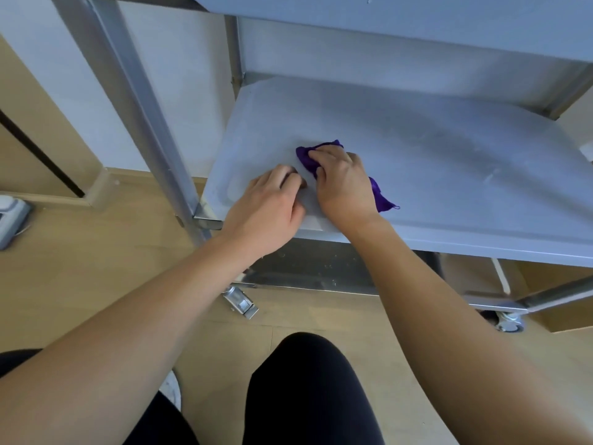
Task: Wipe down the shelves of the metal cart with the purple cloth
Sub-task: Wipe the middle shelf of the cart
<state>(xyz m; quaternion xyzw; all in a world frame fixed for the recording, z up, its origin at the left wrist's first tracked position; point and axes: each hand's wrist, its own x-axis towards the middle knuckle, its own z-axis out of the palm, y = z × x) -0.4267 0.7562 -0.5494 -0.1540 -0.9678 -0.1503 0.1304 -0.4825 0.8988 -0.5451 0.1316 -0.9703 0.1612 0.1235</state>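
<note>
On the middle shelf, front-left area: right hand (343,184) presses down on the bunched purple cloth (303,157), fingers curled over it and gripping. One cloth end sticks out past the fingertips and the other trails behind the wrist. Bunching it probably gives a thicker pad and more pressure per pass.

Left hand (272,203) sits just beside the right one on the flat grey metal shelf (449,162). Its fingers are bent with tips down on the surface, and nothing is visible in them. Looks like a brace, steadying the wheeled cart and the crouched body while the other hand scrubs.

The grey upper shelf (385,8) overhangs, so both arms come in low from the front edge, beside the steel corner post (144,101).

Judgement: wipe is mid-shelf. Faint streaks to the right suggest that side still needs a pass. The shiny bottom shelf (314,268) shows specks, so likely not done yet.
</note>
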